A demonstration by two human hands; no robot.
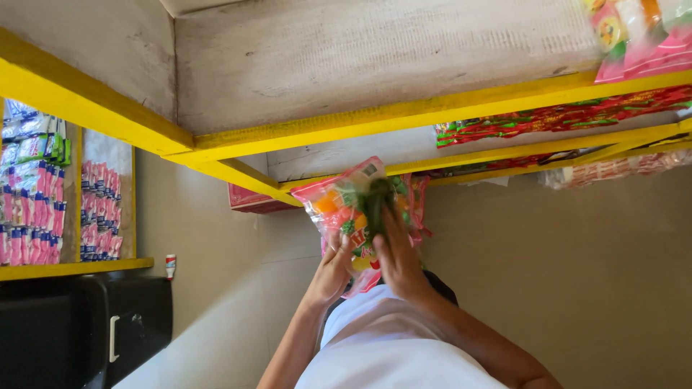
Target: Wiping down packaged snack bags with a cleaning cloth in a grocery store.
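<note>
Both hands meet on one thing: a clear plastic bag of pink, orange and green sweets (360,209), held up in front of the person, just below the yellow-edged wooden shelf (404,115). The left hand (333,270) grips its lower left side with fingers curled shut on the plastic; the right hand (396,256) lies along its right face, fingers closed toward the dark green middle. The bag's long axis runs away from the wrists, toward the shelf

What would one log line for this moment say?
left hand: grips snack packet | right hand: grips same packet | setting: yellow-edged shelves overhead | packet: pink, clear, multicoloured contents
</note>
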